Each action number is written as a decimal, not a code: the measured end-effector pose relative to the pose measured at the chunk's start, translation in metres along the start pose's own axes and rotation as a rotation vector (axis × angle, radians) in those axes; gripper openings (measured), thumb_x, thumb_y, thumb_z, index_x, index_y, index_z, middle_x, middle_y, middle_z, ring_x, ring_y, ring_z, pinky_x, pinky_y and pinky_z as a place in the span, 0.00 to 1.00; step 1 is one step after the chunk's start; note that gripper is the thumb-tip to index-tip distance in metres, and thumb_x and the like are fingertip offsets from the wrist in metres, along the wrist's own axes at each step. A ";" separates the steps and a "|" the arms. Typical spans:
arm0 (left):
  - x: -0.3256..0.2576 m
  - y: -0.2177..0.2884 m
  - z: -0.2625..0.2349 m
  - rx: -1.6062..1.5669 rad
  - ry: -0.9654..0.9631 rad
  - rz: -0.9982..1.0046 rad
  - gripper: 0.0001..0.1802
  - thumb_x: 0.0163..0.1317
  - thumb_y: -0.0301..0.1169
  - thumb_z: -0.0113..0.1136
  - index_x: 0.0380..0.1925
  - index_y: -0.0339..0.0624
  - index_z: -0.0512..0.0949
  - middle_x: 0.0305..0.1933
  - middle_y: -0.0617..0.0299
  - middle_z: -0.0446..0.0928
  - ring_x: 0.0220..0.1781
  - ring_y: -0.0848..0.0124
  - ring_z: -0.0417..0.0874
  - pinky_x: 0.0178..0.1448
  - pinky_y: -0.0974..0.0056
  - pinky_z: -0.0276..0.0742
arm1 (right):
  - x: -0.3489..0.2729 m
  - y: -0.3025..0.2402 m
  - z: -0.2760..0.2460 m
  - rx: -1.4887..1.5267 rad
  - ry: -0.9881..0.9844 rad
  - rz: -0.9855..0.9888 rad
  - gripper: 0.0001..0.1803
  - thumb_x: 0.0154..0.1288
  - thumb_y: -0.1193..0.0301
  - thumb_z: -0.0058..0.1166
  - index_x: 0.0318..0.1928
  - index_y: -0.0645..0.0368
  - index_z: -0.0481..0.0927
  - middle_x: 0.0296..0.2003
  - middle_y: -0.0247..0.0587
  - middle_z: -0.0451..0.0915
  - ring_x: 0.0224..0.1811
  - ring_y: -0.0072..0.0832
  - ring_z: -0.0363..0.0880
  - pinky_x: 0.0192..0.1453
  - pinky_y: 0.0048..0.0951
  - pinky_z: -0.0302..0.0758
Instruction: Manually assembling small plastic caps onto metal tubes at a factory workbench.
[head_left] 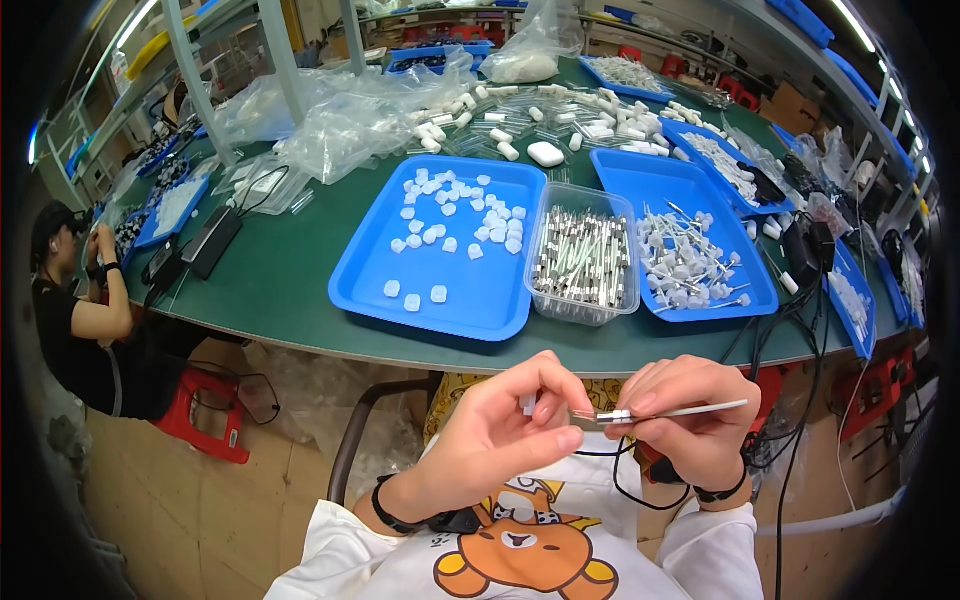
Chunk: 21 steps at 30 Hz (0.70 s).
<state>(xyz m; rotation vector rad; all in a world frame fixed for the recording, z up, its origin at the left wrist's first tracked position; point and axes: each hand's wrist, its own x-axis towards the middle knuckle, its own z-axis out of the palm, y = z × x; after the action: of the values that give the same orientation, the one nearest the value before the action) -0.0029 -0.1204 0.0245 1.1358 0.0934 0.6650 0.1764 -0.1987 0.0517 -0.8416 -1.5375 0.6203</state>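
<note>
the right hand pinches a thin white stick lying level, its long axis running from 9 to 3 o'clock, free tip toward 3. the left hand grips its metal end and a small white cap, below the green table.

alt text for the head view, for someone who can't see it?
Two bare hands meet above the lap: the right hand pinches a thin white tube, the left hand a small white cap. Beyond, a green table holds blue trays of white parts.
</note>
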 end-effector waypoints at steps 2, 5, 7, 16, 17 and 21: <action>-0.001 0.002 0.004 -0.016 0.031 0.017 0.08 0.56 0.20 0.56 0.36 0.36 0.73 0.29 0.70 0.55 0.30 0.82 0.58 0.39 0.76 0.58 | 0.001 0.000 0.001 -0.003 -0.027 -0.017 0.13 0.46 0.85 0.62 0.36 0.68 0.79 0.30 0.46 0.82 0.32 0.32 0.81 0.37 0.27 0.76; -0.002 -0.003 0.003 -0.046 0.076 0.055 0.07 0.55 0.20 0.58 0.35 0.37 0.74 0.29 0.70 0.54 0.30 0.82 0.58 0.39 0.76 0.58 | 0.001 0.000 0.004 -0.004 -0.054 -0.044 0.13 0.46 0.86 0.61 0.36 0.69 0.79 0.31 0.46 0.82 0.33 0.33 0.81 0.38 0.28 0.77; -0.002 -0.005 0.002 -0.065 0.094 0.067 0.07 0.54 0.20 0.59 0.34 0.37 0.75 0.28 0.70 0.54 0.30 0.83 0.58 0.38 0.76 0.58 | 0.000 0.003 0.004 -0.035 -0.070 -0.066 0.14 0.46 0.86 0.61 0.37 0.69 0.79 0.32 0.46 0.81 0.32 0.33 0.81 0.38 0.29 0.77; -0.002 -0.002 0.003 -0.157 0.093 0.019 0.05 0.55 0.20 0.58 0.33 0.37 0.75 0.28 0.71 0.55 0.29 0.84 0.57 0.34 0.77 0.56 | 0.001 0.003 0.008 -0.129 -0.081 -0.178 0.16 0.44 0.87 0.63 0.38 0.68 0.78 0.33 0.47 0.81 0.32 0.35 0.80 0.37 0.31 0.77; -0.002 -0.002 0.001 -0.178 0.089 0.004 0.05 0.55 0.20 0.58 0.32 0.37 0.75 0.28 0.71 0.55 0.29 0.84 0.57 0.34 0.78 0.56 | 0.001 0.004 0.009 -0.136 -0.080 -0.191 0.17 0.44 0.87 0.63 0.39 0.68 0.78 0.33 0.47 0.80 0.33 0.36 0.80 0.37 0.31 0.77; -0.002 -0.001 0.001 -0.266 0.075 -0.030 0.05 0.55 0.20 0.58 0.32 0.36 0.75 0.28 0.72 0.55 0.29 0.84 0.57 0.33 0.78 0.55 | 0.000 0.006 0.010 -0.164 -0.089 -0.238 0.19 0.45 0.87 0.63 0.41 0.68 0.77 0.34 0.47 0.80 0.33 0.38 0.80 0.36 0.32 0.76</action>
<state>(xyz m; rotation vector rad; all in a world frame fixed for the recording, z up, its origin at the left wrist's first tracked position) -0.0036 -0.1225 0.0239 0.8526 0.0827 0.6715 0.1678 -0.1943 0.0459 -0.7464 -1.7566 0.3651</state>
